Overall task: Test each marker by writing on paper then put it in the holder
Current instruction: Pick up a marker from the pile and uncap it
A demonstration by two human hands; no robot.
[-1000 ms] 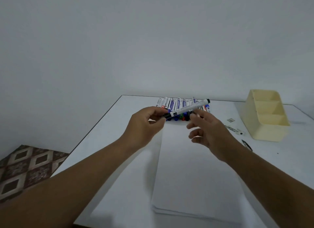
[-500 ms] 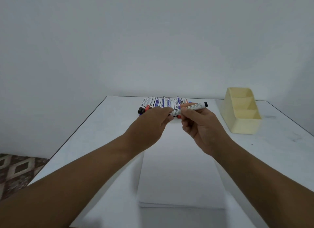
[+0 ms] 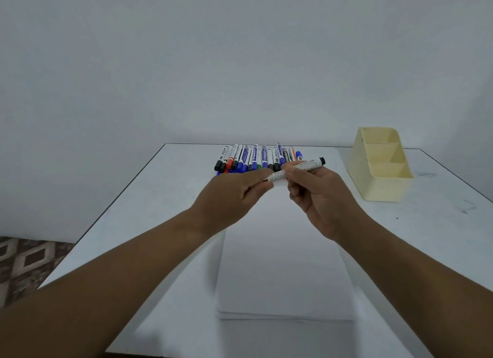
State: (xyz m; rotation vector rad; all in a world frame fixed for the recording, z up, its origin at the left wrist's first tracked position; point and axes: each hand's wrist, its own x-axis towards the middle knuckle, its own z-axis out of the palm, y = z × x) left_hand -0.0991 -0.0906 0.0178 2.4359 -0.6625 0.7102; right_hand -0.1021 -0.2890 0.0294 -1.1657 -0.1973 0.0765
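Marker [image 3: 296,169] is hovering level above the paper [image 3: 282,264], with the right hand [image 3: 317,195] gripping its barrel and the left hand [image 3: 234,195] pinching its near end, which is staying hidden, cap included. A hard tug risks jerking it loose toward the marker row [image 3: 256,157]. The holder [image 3: 378,171] is standing apart at right, its compartments showing nothing.

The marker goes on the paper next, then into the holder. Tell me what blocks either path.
Nothing visible does. Both hands, left and right, grip the marker above the bare paper. The holder stands to the right, its three compartments open and empty as far as shown; the other markers lie behind.
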